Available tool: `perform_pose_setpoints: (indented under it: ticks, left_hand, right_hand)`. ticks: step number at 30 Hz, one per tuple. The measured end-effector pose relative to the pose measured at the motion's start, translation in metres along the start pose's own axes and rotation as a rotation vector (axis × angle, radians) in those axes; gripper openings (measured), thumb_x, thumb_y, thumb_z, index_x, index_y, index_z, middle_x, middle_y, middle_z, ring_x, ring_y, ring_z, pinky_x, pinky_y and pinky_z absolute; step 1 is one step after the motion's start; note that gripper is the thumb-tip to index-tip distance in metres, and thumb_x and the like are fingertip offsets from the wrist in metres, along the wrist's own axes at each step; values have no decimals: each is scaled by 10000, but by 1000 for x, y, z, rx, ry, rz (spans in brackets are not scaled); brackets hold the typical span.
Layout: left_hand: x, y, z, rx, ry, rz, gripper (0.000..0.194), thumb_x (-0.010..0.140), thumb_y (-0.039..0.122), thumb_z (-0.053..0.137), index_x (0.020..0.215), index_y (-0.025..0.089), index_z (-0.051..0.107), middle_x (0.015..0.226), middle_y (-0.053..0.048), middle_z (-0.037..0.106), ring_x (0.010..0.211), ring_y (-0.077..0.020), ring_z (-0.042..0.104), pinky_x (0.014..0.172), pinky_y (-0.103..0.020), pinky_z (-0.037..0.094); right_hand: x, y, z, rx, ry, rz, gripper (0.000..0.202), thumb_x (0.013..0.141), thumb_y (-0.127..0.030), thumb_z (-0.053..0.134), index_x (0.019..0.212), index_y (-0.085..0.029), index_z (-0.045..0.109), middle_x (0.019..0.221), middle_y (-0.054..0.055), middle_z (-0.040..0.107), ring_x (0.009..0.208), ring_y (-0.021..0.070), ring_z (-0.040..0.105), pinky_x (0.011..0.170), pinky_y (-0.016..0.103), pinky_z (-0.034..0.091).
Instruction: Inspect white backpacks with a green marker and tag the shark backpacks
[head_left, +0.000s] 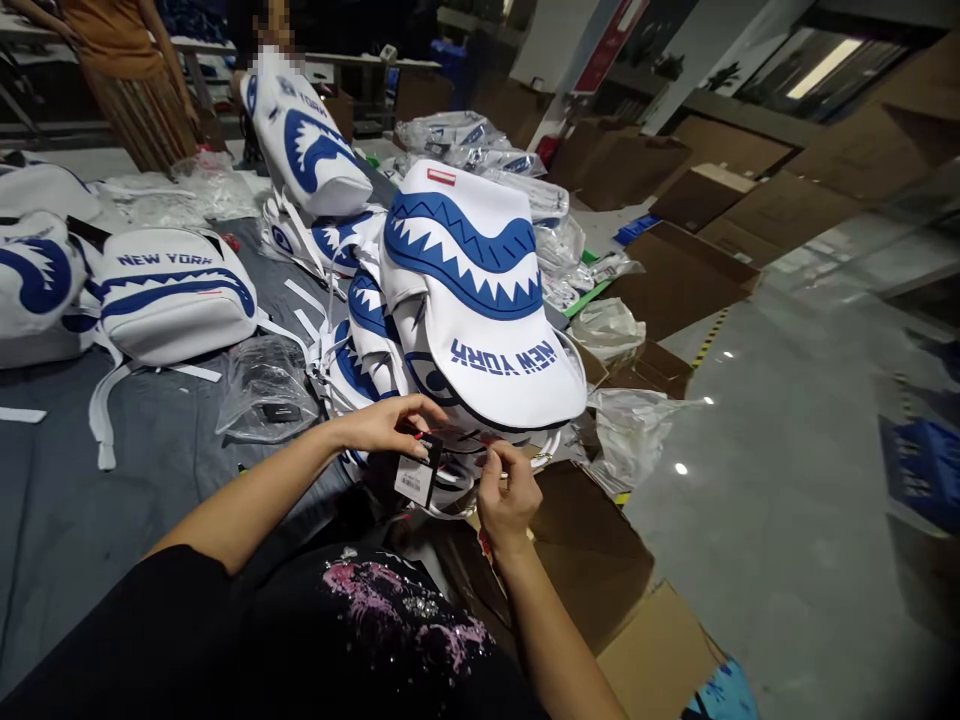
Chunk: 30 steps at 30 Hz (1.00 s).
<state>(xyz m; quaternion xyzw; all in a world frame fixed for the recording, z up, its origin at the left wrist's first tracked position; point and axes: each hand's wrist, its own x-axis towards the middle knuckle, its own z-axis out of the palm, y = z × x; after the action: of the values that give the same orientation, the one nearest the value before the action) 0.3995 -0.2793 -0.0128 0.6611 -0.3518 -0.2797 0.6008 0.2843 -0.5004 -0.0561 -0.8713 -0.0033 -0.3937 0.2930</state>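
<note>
A white backpack (480,270) with blue shark-mouth stripes and "NEW YORK" lettering lies right in front of me, on top of more such bags. At its near edge hangs a black-and-white hang tag (417,472) with a barcode. My left hand (394,425) is closed, pinching the top of the tag near a thin red string. My right hand (508,492) is closed in a pinch at the bag's near edge, a little right of the tag. A thin line seems to run toward its fingertips, but what they hold is too small to make out.
White bags (178,300) and a clear plastic bag (268,390) lie on the grey-covered table (172,450) at left. An open cardboard box (592,550) stands below my right hand. Wrapped bags (457,135) are piled behind. People stand across the table.
</note>
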Motion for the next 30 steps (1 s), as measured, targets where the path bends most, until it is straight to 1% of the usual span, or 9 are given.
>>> perform_pose_setpoints:
  ticks: [4,7,10,13,16,20,24,27,30]
  left_hand:
    - [1,-20,16,60,425,97,270,853,347,658,997,119,645,851,-53,688,732,-136,650,669,-247,514]
    - [2,-22,25,156,523,155,223,898,339,602,935,140,694,862,-68,693,790,-156,647,743,-292,515]
    - [0,-15,29,310,535,235,179,872,346,642,873,193,735,978,-91,702,966,-212,626,915,-388,476]
    - [-3,-9,33,561,544,317,176,897,343,605,900,225,735,1088,-99,697,1092,-251,585,1014,-471,407]
    - [0,-8,40,436,535,318,206,949,322,522,949,192,682,1023,-98,708,997,-208,636,929,-391,480]
    - [9,-13,45,265,491,233,242,996,314,430,975,155,610,838,-49,713,662,-121,635,647,-245,503]
    - [9,-20,38,279,417,194,153,914,245,562,856,156,672,785,-26,720,722,-130,661,678,-224,494]
    - [3,-24,32,306,375,184,154,898,205,576,876,168,724,837,-31,742,767,-133,678,724,-229,500]
    - [-1,-27,30,336,343,179,174,912,206,572,899,175,742,842,-35,745,769,-133,685,716,-226,505]
  right_hand:
    - [7,-3,10,243,-64,-34,123,979,-209,497,1064,-207,587,861,34,734,705,159,727,699,298,594]
    - [17,-6,13,368,-228,-11,143,976,-232,507,1051,-211,627,838,25,734,627,140,695,618,275,577]
    - [25,-9,14,402,-324,-3,172,953,-258,523,1028,-207,669,825,33,730,577,132,652,594,281,564]
    - [28,-12,16,416,-333,25,197,938,-256,527,1035,-209,691,812,30,728,611,138,663,630,285,567]
    - [30,-17,16,418,-326,97,196,954,-270,528,988,-197,706,756,20,720,602,137,664,620,272,559]
    - [36,-25,9,474,-396,263,218,936,-331,569,931,-184,730,703,19,712,600,148,668,569,249,535]
    - [44,-27,3,576,-512,426,229,903,-364,603,952,-182,734,715,25,704,584,150,661,559,250,528]
    - [47,-25,2,512,-542,339,187,918,-326,574,932,-191,703,700,18,691,566,150,649,572,259,525]
    - [47,-24,1,335,-597,78,157,930,-227,528,925,-201,683,768,40,712,669,179,676,641,280,520]
